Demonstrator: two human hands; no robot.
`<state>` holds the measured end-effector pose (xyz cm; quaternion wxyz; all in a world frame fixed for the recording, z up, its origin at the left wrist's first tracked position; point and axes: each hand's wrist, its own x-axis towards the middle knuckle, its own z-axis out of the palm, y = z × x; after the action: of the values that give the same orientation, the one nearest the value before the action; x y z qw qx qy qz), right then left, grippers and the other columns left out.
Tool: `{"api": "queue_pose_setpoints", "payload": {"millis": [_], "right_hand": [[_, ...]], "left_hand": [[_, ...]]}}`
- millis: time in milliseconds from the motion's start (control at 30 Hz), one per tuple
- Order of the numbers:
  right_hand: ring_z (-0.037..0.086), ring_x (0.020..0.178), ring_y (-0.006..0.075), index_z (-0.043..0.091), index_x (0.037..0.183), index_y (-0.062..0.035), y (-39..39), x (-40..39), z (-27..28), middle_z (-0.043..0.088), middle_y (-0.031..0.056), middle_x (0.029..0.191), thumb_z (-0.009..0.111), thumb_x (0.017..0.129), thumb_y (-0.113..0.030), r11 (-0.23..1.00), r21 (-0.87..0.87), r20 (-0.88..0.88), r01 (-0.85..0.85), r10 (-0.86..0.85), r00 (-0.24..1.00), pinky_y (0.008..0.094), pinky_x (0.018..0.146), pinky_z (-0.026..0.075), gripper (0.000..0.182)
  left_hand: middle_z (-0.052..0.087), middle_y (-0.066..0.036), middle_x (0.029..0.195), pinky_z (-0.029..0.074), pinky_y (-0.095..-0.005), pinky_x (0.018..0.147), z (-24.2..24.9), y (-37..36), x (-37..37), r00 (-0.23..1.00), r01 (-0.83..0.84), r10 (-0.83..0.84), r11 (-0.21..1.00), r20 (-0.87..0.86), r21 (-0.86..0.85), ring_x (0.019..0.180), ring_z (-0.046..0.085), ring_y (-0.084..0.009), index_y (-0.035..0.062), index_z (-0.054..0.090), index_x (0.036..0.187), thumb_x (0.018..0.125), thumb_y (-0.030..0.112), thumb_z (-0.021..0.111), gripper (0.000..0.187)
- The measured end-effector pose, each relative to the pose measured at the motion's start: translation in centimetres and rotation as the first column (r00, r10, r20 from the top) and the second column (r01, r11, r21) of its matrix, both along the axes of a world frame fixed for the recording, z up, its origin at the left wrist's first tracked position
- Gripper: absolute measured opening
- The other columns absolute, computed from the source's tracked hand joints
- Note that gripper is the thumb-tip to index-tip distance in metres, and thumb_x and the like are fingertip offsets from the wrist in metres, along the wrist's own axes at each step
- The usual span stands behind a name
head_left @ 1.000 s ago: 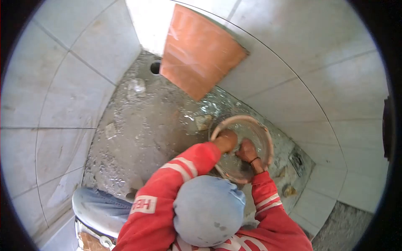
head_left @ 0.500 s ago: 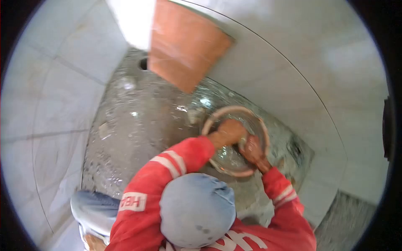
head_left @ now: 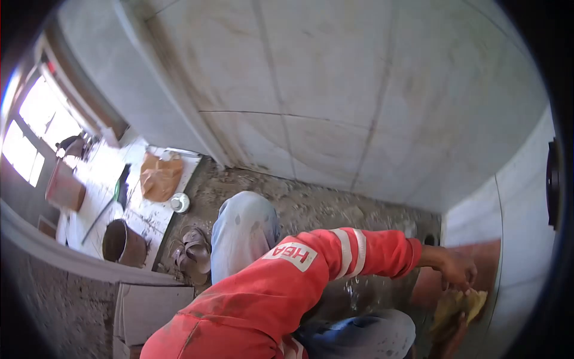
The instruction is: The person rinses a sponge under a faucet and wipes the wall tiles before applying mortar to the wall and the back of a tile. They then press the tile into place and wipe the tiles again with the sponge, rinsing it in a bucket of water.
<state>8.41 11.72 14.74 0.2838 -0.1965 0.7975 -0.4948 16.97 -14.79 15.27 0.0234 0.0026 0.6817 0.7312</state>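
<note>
My left hand [head_left: 457, 269], at the end of a red sleeve [head_left: 382, 251], pinches the upper edge of a wet yellow cloth or sponge [head_left: 457, 311]. Below it, my right hand [head_left: 451, 342] grips the same yellow piece from underneath; it is dim and partly cut off by the lower edge of the view. Right behind the hands an orange-red tile [head_left: 487, 254] leans against the tiled wall. Water drops fall beneath the left forearm. The basin is out of view.
Pale wall tiles [head_left: 323, 66] rise ahead. Rough wet floor [head_left: 305, 206] runs below them, with a dark drain hole near the tile. On the left are sandals [head_left: 194, 251], a bucket [head_left: 124, 242], a brown bag [head_left: 160, 178], a white container [head_left: 179, 202] and a cardboard box [head_left: 152, 308].
The view has swung to the left. Both hands have left the basin of water and now hold the yellow piece by the orange-red tile.
</note>
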Motion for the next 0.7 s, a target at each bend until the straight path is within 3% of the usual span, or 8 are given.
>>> {"api": "queue_pose_setpoints", "payload": {"millis": [100,300,333,400,500,567,633,700], "right_hand": [[0.072,0.106,0.0307,0.053,0.144,-0.0059,-10.6,-1.9,-4.6,0.069,0.014,0.127,0.052,0.105,-0.044,0.889,-0.443,0.547,-0.115,0.369,0.751,0.0438,0.086,0.061,0.055],[0.06,0.129,0.0231,0.054,0.148,-0.0025,-29.7,3.1,7.7,0.062,0.0111,0.14,0.05,0.11,-0.041,0.582,-0.668,0.035,-0.464,0.647,0.761,0.0388,0.111,0.048,0.054],[0.05,0.142,0.0272,0.05,0.155,-0.0017,-32.1,4.0,10.5,0.052,0.0155,0.153,0.049,0.111,-0.037,0.614,-0.366,-0.698,-0.699,0.316,0.643,0.0422,0.119,0.039,0.056],[0.036,0.153,0.0302,0.048,0.16,-0.0102,-37.8,10.6,20.5,0.042,0.0148,0.162,0.036,0.114,-0.041,0.544,-0.454,-0.759,-0.705,0.178,0.626,0.0429,0.127,0.025,0.056],[0.053,0.141,0.0301,0.054,0.153,-0.0092,-47.9,18.6,35.8,0.051,0.0174,0.156,0.051,0.11,-0.013,0.718,-0.345,-0.672,-0.605,-0.639,-0.375,0.0408,0.117,0.041,0.043],[0.064,0.129,0.0358,0.053,0.153,-0.0058,-49.7,32.5,45.1,0.061,0.0195,0.145,0.054,0.109,-0.01,0.239,-0.554,-0.675,-0.798,-0.691,0.261,0.042,0.108,0.052,0.044],[0.066,0.125,0.0302,0.053,0.151,-0.0062,-54.6,38.7,53.5,0.065,0.0165,0.142,0.058,0.107,-0.011,0.329,-0.498,-0.289,-0.802,-0.935,-0.204,0.035,0.103,0.053,0.045],[0.05,0.102,0.0327,0.039,0.141,0.0015,-56.8,49.6,60.6,0.05,0.0193,0.125,0.047,0.1,-0.057,0.123,-0.532,-0.461,-0.838,-0.872,0.165,0.052,0.089,0.039,0.071]], "left_hand": [[0.075,-0.016,0.107,0.058,-0.0481,0.086,-1.3,-6.5,3.7,0.934,-0.357,0.313,0.802,-0.172,-0.48,0.1,0.072,-0.0355,0.0079,0.074,0.102,0.087,0.031,0.081,0.028],[0.073,-0.015,0.114,0.055,-0.053,0.091,0.5,-21.6,20.7,0.874,-0.172,0.485,0.363,0.028,-0.916,0.109,0.069,-0.0409,0.0109,0.073,0.103,0.082,0.043,0.082,0.039],[0.073,-0.015,0.115,0.054,-0.053,0.091,0.6,-23.2,23.3,0.879,-0.078,0.469,0.327,0.09,-0.942,0.11,0.069,-0.0402,0.0109,0.073,0.105,0.082,0.044,0.083,0.042],[0.073,-0.014,0.114,0.054,-0.0526,0.093,1.9,-23.5,29.8,0.855,-0.1,0.515,0.283,0.063,-0.954,0.113,0.068,-0.0389,0.0105,0.071,0.114,0.083,0.046,0.082,0.048],[0.073,-0.016,0.117,0.054,-0.0513,0.095,4.4,-20.6,38.1,0.809,-0.231,0.588,0.282,-0.022,-0.931,0.115,0.067,-0.0389,0.0099,0.068,0.122,0.084,0.044,0.082,0.053],[0.073,-0.016,0.117,0.054,-0.0505,0.097,3.4,-19.2,42.0,0.764,-0.361,0.642,0.35,-0.059,-0.865,0.115,0.067,-0.0386,0.0105,0.068,0.123,0.082,0.043,0.083,0.054],[0.073,-0.016,0.117,0.054,-0.0498,0.098,0.8,-18.3,45.9,0.72,-0.462,0.691,0.405,-0.067,-0.789,0.115,0.068,-0.0383,0.0111,0.067,0.124,0.081,0.041,0.084,0.055],[0.073,-0.017,0.118,0.054,-0.0513,0.098,-3.0,-18.3,49.7,0.712,-0.485,0.702,0.469,-0.022,-0.738,0.114,0.067,-0.0394,0.0105,0.065,0.129,0.085,0.042,0.082,0.056]]}}
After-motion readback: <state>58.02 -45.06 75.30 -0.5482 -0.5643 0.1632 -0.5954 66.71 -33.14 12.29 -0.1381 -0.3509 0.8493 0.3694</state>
